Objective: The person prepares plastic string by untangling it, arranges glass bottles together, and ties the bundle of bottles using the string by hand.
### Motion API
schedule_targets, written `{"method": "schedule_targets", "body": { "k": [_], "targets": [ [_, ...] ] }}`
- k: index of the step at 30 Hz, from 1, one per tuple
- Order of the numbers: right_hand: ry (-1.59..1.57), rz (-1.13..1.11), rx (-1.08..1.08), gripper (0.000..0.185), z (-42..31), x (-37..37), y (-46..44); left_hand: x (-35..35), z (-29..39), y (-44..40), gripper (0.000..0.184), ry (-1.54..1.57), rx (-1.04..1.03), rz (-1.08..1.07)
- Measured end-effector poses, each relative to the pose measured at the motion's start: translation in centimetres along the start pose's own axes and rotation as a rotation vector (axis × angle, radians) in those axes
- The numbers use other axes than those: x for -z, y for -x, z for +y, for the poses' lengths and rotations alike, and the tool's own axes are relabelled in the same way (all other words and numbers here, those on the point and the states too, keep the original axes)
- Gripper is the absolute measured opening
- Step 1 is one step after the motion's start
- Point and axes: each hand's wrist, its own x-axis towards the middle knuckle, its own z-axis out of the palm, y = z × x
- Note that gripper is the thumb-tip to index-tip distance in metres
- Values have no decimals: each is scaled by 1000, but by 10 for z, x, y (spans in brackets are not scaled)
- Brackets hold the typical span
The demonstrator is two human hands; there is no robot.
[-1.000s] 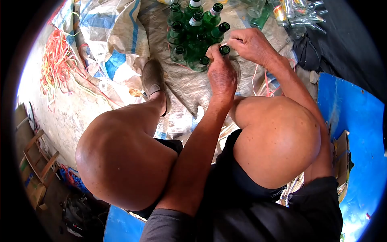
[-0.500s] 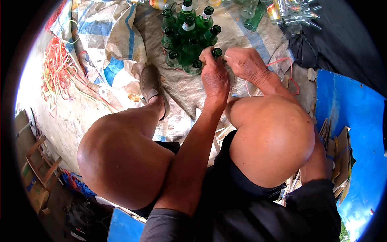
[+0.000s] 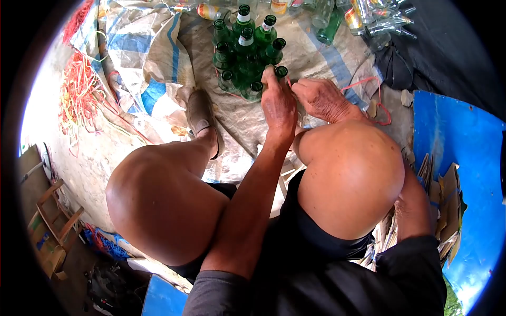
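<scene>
Green glass bottles (image 3: 247, 60) stand upright in a tight cluster, with a thin red string showing low around their near side. At the cluster's near right corner my left hand (image 3: 279, 105) is closed on the string, fingers against a bottle (image 3: 281, 72). Just to the right, my right hand (image 3: 324, 99) is closed in a pinch on the same red string (image 3: 363, 81), whose loose length loops out beyond the wrist. A short piece of string shows between the two hands. The fingertips are partly hidden.
Clear bottles with yellow labels (image 3: 354, 18) lie at the back right, and another green bottle (image 3: 330, 29) lies beside them. A pile of red and yellow string (image 3: 79, 92) is at the left on crumpled woven sacking (image 3: 147, 45). A blue panel (image 3: 458, 126) stands at right.
My right hand has moved slightly down and left, closer to my left hand. The loose string beyond it has shifted. The whole view has tilted a little; the bottles stay clustered.
</scene>
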Motion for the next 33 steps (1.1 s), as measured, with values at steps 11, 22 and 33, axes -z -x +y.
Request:
{"method": "schedule_targets", "body": {
  "k": [11,22,33],
  "targets": [
    [-66,-93,19,7,-3,3,2,23,0,36,49,-84,-154,16],
    [-167,-151,99,14,-5,19,10,34,5,31,42,-168,-428,-137],
    [-496,-68,-340,21,-13,46,21,39,3,36,11,-97,-276,-154]
  ]
}}
